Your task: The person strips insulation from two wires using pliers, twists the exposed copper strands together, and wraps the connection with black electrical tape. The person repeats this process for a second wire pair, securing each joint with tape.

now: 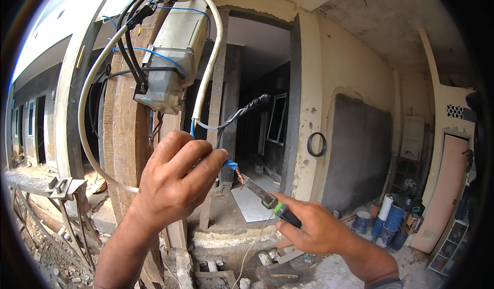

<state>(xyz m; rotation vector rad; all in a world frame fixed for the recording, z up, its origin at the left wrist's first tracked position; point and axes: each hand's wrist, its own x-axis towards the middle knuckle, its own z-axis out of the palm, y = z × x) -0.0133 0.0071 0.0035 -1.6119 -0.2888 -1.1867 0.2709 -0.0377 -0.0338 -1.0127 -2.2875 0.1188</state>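
Blue insulated wires (230, 164) are pinched between the fingers of my left hand (180, 178). Their bare copper strands (240, 176) look twisted together and stick out to the right. My right hand (319, 227) is closed around a pair of pliers (267, 199) with a green and black handle, its metal tip at the copper. Just above my left hand, a thick white cable (210, 67) ends in separate wires. A grey wire from it runs to a bundle wrapped in black tape (257, 103).
A grey meter box (177, 47) is fixed to a wooden post (123, 150) with black cables around it. Beyond lies a dark doorway with a white floor panel (252, 201). Rubble and pipes lie below; paint buckets (363, 220) stand right. A metal trestle (64, 196) is at left.
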